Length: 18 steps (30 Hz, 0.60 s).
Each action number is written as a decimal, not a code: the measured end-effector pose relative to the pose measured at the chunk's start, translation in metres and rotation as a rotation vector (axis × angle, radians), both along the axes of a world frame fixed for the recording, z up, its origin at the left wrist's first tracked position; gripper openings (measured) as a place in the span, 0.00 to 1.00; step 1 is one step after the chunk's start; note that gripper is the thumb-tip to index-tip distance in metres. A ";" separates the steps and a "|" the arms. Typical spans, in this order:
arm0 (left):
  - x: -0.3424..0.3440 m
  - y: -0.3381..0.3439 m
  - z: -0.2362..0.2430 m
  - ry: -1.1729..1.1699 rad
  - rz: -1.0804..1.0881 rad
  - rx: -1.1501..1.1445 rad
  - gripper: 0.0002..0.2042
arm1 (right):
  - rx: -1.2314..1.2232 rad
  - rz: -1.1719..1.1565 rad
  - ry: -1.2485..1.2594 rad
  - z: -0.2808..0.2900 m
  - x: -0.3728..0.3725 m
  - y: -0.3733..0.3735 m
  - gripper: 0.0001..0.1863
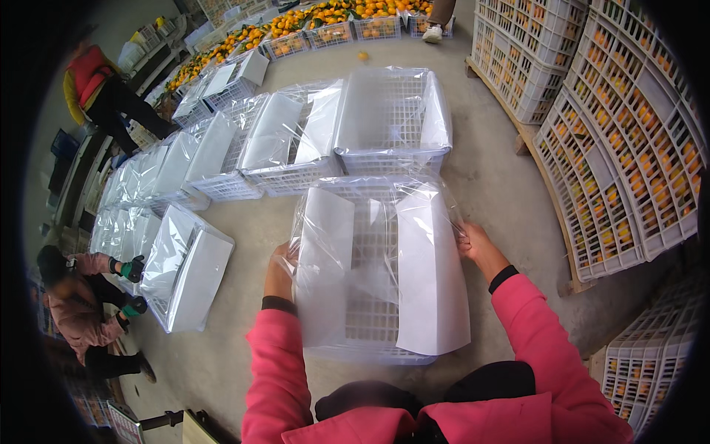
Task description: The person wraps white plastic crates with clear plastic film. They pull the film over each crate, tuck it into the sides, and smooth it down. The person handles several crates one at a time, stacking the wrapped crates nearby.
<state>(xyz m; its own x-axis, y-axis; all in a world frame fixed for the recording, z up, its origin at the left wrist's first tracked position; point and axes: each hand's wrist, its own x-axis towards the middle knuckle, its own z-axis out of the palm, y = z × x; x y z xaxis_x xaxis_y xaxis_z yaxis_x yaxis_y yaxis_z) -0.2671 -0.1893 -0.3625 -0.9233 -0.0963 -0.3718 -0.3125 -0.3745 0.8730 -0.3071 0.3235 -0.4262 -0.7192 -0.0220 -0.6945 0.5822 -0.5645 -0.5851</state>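
In front of me stands a white plastic crate (373, 355) with a grid floor, draped with clear plastic film (384, 185). Two white paper sheets line it, a left sheet (325, 259) and a right sheet (433, 288) that hangs over the near side. My left hand (281, 263) grips the film at the crate's left side, its fingers partly hidden behind the film. On the opposite side my right hand (475, 241) is closed on the film near the far right corner. Through the film the crate's grid floor shows, with no fruit in it.
Several film-lined crates (392, 140) stand in rows ahead and left. A person with green-trimmed gloves (132, 270) handles another lined crate (196, 270). Stacked fruit crates (621, 170) on pallets border the right. Orange fruit (310, 22) fills crates at the back, where another person (96, 81) stands.
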 end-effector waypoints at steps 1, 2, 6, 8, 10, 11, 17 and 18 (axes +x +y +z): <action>0.005 0.007 0.007 -0.016 0.049 0.089 0.09 | -0.001 -0.055 -0.061 0.006 0.007 0.005 0.13; 0.007 0.010 0.013 -0.010 0.065 0.201 0.09 | -0.073 0.007 -0.045 0.015 0.013 0.008 0.15; 0.000 -0.011 0.019 -0.137 -0.033 0.182 0.08 | -0.193 0.090 0.003 0.065 0.034 0.008 0.18; 0.005 -0.015 0.011 -0.118 -0.002 0.225 0.08 | -0.161 0.070 0.091 0.082 0.041 0.002 0.16; 0.016 -0.016 0.013 -0.144 0.007 0.197 0.07 | -0.046 0.018 0.193 0.086 0.046 -0.005 0.13; 0.028 -0.020 0.021 -0.160 -0.045 0.166 0.06 | -0.057 -0.083 0.115 0.084 0.046 -0.006 0.12; 0.067 -0.017 0.054 -0.248 -0.016 0.080 0.06 | -0.119 -0.155 0.014 0.051 0.050 -0.007 0.10; 0.070 -0.017 0.053 -0.265 0.008 0.063 0.06 | -0.139 -0.150 0.034 0.050 0.051 -0.007 0.11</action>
